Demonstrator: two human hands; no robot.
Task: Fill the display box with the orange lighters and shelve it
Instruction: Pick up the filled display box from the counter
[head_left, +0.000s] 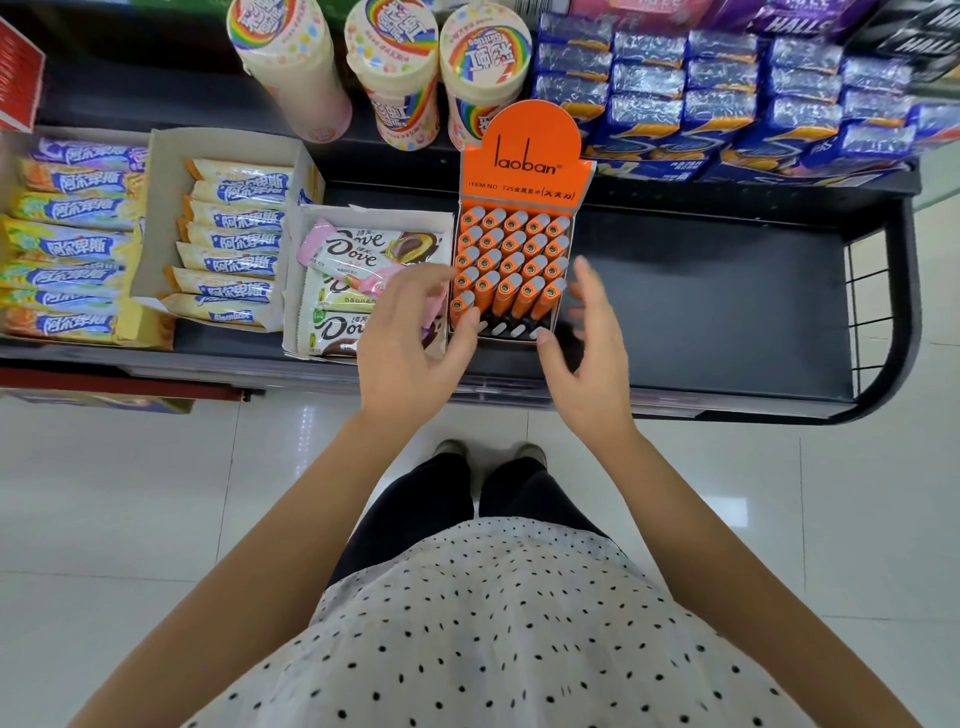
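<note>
An orange display box (524, 156) with a tall "laoban" header card stands on the black shelf (701, 291). Several rows of orange lighters (511, 260) with grey caps stand upright in it. My left hand (410, 338) is at the box's front left corner, fingers spread, fingertips close to or touching the front lighters. At the front right corner my right hand (587, 343) has its fingers apart and its thumb near the front edge. Neither hand holds anything.
A white carton of Dove chocolate bars (363, 280) sits directly left of the display box, with cartons of Alpenliebe candy (228, 234) further left. Skittles tubs (395, 78) and blue Halls packs (727, 98) fill the upper tier. A wire end guard (872, 312) closes the shelf's right end.
</note>
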